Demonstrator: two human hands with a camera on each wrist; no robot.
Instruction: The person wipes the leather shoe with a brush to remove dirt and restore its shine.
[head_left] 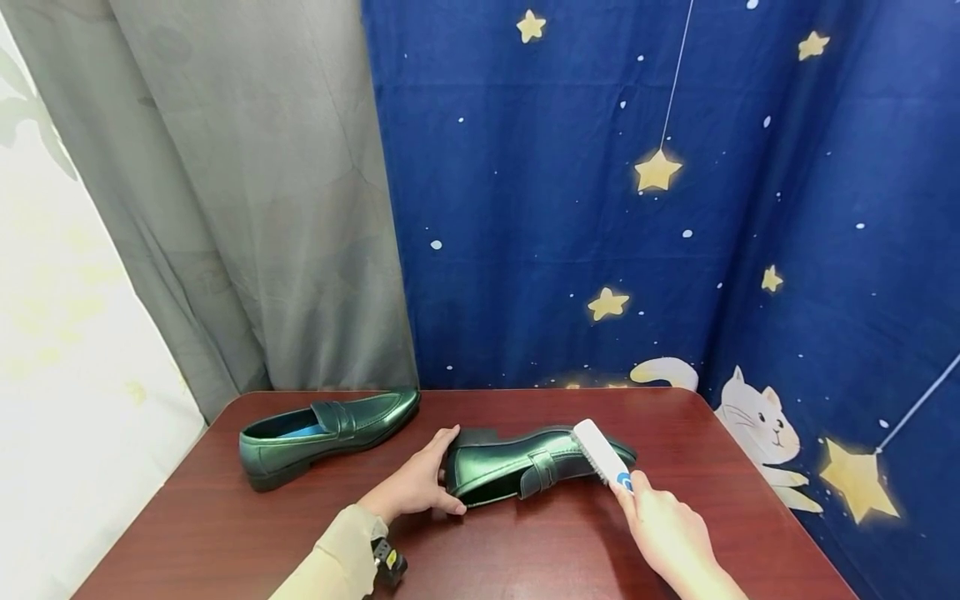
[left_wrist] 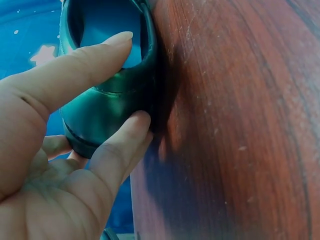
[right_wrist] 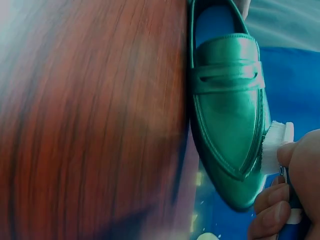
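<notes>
A dark green metallic loafer [head_left: 517,467] lies on its side on the table, its opening toward me and its toe to the right. My left hand [head_left: 420,479] grips the heel end. In the left wrist view the thumb [left_wrist: 95,67] reaches over the rim of the opening, above a blue insole, while the fingers curl behind the heel. My right hand [head_left: 667,529] holds a white-backed brush [head_left: 600,450] by its handle. In the right wrist view its white bristles [right_wrist: 272,147] touch the side of the loafer near the toe.
The matching green loafer [head_left: 330,433] stands upright at the table's back left, toe pointing right. Both shoes are on a reddish-brown wooden table [head_left: 517,550]. Behind it hang a grey curtain [head_left: 277,208] and a blue curtain [head_left: 525,208] with stars and a white cat.
</notes>
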